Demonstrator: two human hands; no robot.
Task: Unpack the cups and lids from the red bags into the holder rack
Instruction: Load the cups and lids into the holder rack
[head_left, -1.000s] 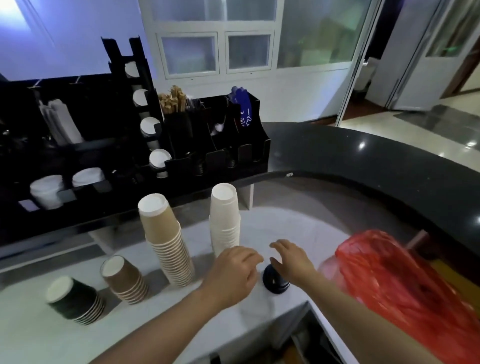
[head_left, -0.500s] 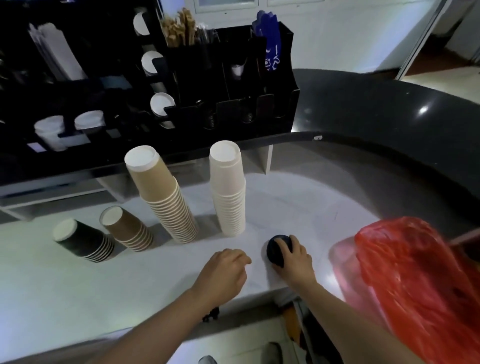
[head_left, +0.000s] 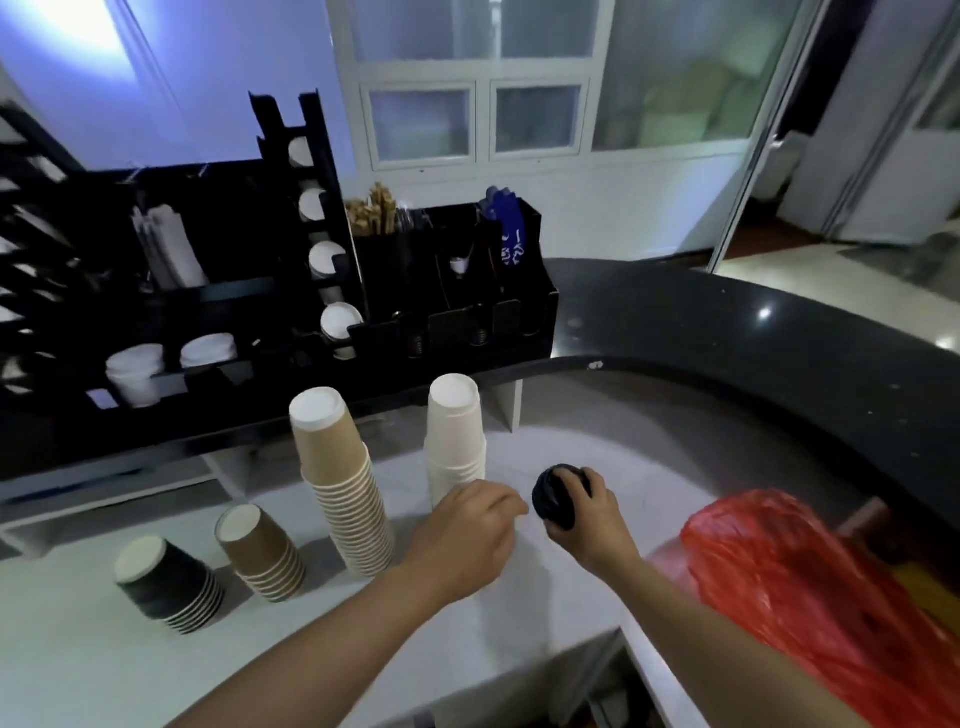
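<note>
My right hand (head_left: 592, 519) grips a small stack of black lids (head_left: 556, 496), lifted and tilted just above the white counter (head_left: 467, 639). My left hand (head_left: 467, 535) hovers beside it with fingers curled, holding nothing I can see. A red plastic bag (head_left: 810, 587) lies at the right. Upside-down cup stacks stand on the counter: white cups (head_left: 454, 436), a tall brown stack (head_left: 343, 483), a short brown stack (head_left: 260, 551) and black cups (head_left: 166, 582). The black holder rack (head_left: 332, 291) sits on the raised ledge behind, with white lids in its slots.
A dark curved countertop (head_left: 753, 353) sweeps round the back and right. The rack's organiser holds wooden stirrers (head_left: 374, 213) and a blue packet (head_left: 506, 223). White lids (head_left: 135, 369) sit at the rack's left. A gap opens under the counter's front edge.
My right hand has closed on the black lids and lifted them off the counter. My head has tilted back up, so the window and rack top show again.
</note>
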